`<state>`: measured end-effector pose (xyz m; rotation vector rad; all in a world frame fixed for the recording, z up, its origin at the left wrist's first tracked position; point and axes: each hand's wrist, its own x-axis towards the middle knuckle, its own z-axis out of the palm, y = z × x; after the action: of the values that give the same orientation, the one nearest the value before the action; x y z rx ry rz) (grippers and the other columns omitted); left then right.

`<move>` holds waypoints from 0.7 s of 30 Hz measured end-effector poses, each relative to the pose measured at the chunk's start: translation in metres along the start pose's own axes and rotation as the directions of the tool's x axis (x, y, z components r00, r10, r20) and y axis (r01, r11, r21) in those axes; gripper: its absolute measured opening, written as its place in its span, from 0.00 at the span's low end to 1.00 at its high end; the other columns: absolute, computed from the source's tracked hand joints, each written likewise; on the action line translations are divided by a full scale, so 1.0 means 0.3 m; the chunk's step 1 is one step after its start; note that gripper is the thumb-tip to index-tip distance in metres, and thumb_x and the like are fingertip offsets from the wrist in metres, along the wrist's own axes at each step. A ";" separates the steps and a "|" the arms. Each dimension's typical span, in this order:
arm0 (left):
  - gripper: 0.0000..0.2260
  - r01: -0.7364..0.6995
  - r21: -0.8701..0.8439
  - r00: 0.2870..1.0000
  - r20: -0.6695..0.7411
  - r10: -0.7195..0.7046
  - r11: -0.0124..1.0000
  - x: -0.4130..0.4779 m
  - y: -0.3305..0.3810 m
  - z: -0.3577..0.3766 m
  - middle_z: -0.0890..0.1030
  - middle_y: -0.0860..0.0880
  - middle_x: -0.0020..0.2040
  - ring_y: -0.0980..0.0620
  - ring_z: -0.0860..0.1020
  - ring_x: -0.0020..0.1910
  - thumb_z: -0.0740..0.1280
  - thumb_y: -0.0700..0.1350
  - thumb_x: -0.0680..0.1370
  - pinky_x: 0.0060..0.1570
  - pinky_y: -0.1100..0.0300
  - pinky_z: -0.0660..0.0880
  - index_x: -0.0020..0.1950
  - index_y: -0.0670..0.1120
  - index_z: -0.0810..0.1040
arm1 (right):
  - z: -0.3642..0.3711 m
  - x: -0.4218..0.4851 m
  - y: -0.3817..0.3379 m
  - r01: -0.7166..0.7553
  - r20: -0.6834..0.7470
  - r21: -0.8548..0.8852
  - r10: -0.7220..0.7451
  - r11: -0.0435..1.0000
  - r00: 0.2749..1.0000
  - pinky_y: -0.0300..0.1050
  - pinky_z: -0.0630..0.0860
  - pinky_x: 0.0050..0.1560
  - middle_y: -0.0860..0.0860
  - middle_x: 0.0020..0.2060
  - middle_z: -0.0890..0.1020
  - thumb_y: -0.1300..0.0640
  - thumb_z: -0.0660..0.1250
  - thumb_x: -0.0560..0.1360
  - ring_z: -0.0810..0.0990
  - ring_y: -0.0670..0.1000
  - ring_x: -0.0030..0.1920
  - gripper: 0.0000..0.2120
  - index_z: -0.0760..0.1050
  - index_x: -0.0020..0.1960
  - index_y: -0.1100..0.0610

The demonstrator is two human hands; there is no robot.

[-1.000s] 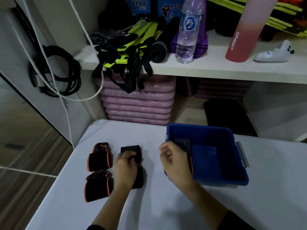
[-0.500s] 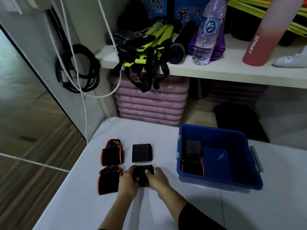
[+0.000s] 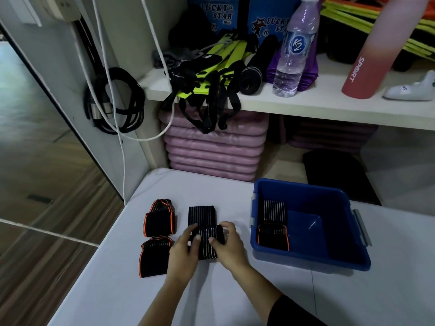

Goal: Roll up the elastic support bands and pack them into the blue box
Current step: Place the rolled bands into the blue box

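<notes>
A white-topped table [image 3: 376, 297] sits before a long white shelf board [image 3: 317, 107]; stacked pink foam mats [image 3: 211, 151] lie beneath it, and brown wood-grain floor [image 3: 47, 267] spreads left

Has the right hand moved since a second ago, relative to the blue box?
Yes. The right hand has gone left, away from the near left corner of the blue box, and now grips the striped band with the left hand.

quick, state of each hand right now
left hand: grips the striped band
right hand: grips the same band
</notes>
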<state>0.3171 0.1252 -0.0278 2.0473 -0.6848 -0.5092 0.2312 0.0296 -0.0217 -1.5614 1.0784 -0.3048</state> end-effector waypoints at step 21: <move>0.22 -0.367 0.207 0.905 0.303 0.298 0.907 0.124 0.368 0.303 0.67 0.44 0.65 0.44 0.73 0.59 0.61 0.41 0.78 0.63 0.55 0.70 0.72 0.47 0.64 | -0.715 0.084 0.051 -0.032 -0.400 0.000 0.030 0.999 0.916 0.44 0.70 0.53 0.59 0.61 0.75 0.60 0.60 0.79 0.75 0.56 0.57 0.21 0.63 0.71 0.54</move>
<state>0.2621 -0.0048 0.0154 2.0558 -1.3017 -0.5153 0.0876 -0.1263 0.0223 -1.5217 1.4194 -0.6203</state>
